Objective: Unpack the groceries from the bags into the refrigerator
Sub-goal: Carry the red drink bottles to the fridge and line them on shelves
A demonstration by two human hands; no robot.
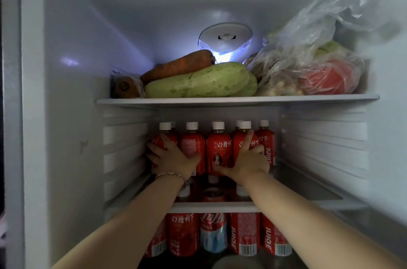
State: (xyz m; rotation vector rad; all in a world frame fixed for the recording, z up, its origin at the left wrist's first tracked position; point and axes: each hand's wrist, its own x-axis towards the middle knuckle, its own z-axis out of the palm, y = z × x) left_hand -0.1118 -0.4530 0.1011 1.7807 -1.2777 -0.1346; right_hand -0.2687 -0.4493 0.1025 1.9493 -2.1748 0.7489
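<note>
Head view: the left hand (174, 159) and right hand (250, 159) are inside the refrigerator (72, 92), on the row of juice bottles (219, 150) standing on the middle shelf (212, 207). The left fingers (152, 150) curl round the leftmost bottle, the right fingers (257, 150) round one right of centre. Judged step: squaring the row, so push low and evenly so that none topples. Caps stand close under the upper shelf (237, 100), so slide rather than lift; bare shelf shows right of the row.

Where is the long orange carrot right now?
Head view: the long orange carrot is on the top shelf, left of centre, lying on the pale green squash, just below the round white light at the back.
</note>
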